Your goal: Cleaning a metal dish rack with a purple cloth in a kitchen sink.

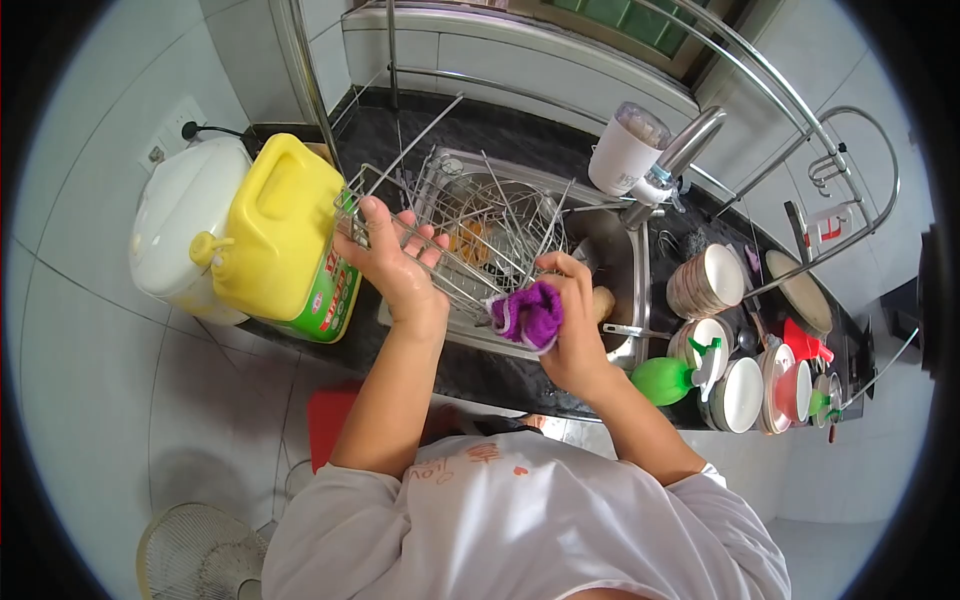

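A metal wire rack [450,281] is tilted over the steel sink [641,277]. My left hand [397,262] supports its left end, palm up, with the thumb raised and the wires lying across the fingers. In my right hand [574,322] is a bunched purple cloth [529,316] with a pale edge, pressed against the rack's near right part. Beneath the rack, more wirework and an orange item [474,241] show in the sink; what they are exactly is hard to tell.
A yellow plastic jug [281,225] and a white appliance [184,217] stand at left. The faucet [686,150] rises behind the sink beside a white cup [626,154]. Stacked bowls [705,281], a green spray bottle [664,380] and a tubular metal frame [795,112] are at right.
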A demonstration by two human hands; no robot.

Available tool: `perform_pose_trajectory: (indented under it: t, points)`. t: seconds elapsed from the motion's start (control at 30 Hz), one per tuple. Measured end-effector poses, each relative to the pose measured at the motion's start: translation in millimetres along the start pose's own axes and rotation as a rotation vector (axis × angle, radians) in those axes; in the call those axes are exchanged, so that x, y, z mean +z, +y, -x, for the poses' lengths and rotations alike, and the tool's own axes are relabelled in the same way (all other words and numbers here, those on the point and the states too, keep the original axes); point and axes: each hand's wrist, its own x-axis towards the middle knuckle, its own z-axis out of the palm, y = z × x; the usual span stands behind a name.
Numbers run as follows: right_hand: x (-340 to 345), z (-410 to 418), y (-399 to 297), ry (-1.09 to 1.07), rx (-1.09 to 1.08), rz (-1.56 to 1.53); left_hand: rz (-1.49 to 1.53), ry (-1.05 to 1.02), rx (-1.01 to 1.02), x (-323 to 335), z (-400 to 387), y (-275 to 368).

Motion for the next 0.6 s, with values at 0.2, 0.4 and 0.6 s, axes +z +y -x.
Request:
perform_pose_trajectory:
  t: [0.2, 0.4, 0.6]
  points:
    - [13, 1, 9, 0.240, 0.321, -0.128, -0.087, 0.030, 0.003, 1, 12, -1]
    - [-5, 6, 27, 0.388, 0.801, -1.138, -0.079, -0.001, 0.021, 3, 9, 7]
    - [-8, 7, 18, 0.010, 0.399, -0.331, -0.125, -0.108, 0.226, 8, 14, 1]
